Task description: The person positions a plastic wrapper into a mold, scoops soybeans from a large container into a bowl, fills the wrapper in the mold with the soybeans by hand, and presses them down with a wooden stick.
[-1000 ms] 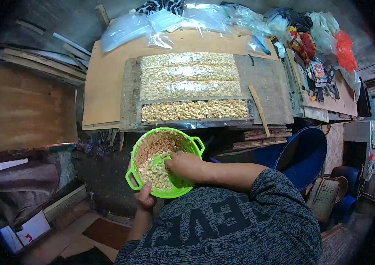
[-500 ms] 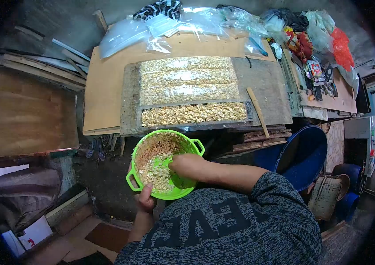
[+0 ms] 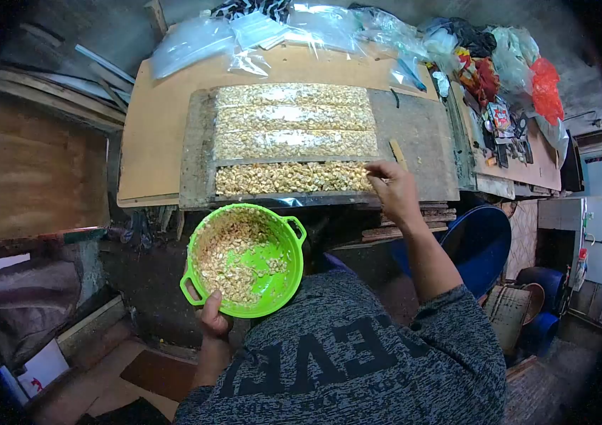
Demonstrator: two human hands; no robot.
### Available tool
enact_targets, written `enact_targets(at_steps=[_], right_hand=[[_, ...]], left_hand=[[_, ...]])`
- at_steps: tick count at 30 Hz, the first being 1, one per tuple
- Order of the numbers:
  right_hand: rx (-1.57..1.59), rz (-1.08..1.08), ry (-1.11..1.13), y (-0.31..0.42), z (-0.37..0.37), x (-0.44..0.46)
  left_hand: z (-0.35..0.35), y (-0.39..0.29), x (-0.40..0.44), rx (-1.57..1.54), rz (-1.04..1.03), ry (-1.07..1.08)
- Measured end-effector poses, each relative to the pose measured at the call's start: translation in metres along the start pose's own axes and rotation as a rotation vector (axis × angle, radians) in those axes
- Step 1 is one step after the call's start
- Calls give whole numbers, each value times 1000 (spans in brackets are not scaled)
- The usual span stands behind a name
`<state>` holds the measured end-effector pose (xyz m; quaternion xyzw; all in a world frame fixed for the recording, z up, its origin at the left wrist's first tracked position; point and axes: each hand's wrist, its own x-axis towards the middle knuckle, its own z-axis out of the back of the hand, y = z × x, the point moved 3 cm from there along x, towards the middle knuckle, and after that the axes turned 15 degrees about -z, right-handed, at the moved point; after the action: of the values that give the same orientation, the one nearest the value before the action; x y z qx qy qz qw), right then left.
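My left hand grips the near-left rim of a bright green two-handled plastic basin, thumb inside and the fingers hidden below. Pale crumbly pieces lie in the basin, mostly on its left side, with bare green bottom at the right. My right hand is over the right end of the front strip of golden, nut-like pieces. Its fingers are bent together at the strip's edge; whatever is between them is too small to make out. Behind that strip lie several paler, shiny strips on a worn grey board.
A short wooden stick lies just behind my right hand. Clear plastic bags line the table's back edge. Small items and bags crowd the side table. Below right stands a large blue tub, near stacked boards.
My right hand has left the basin and moved up and right to the front strip's right end. My left hand still holds the basin, which shows more bare green bottom.
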<state>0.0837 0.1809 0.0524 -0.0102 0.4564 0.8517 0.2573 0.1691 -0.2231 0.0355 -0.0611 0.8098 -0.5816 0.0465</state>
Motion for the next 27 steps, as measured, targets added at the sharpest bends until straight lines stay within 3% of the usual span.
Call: enact_targets(at_steps=[6,9,10,13,15,18,21,23,25,27], right_hand=[[81,103,-236,8,17,-7],[-127,94,-159,-17,8,5],[-115,198,-239,-14,9,5],[79,64,-223,0,17,-5],[70,115,-255,9,16,-6],[-176,80,-43,4,4,0],[-121,94,-114,0,-2,-3],[-143,226,-144,14,-10,-12],[-37,215,19,37,-29,-29],[-38,428,149,60,-58,-52]], left_hand=[[-1,-2,-4,-70,34,-15],[3,1,-8,-94,56,-21],[3,3,-8,-103,53,-38],[4,-1,-10,-96,80,-55],[2,-6,-8,-92,86,-31],[-4,-7,-7,-94,58,-8],[-3,-6,-6,-66,24,-48],[4,-5,-9,-23,20,-83],[-2,-7,-7,-58,46,-67],[-7,-18,-6,-64,21,-62]])
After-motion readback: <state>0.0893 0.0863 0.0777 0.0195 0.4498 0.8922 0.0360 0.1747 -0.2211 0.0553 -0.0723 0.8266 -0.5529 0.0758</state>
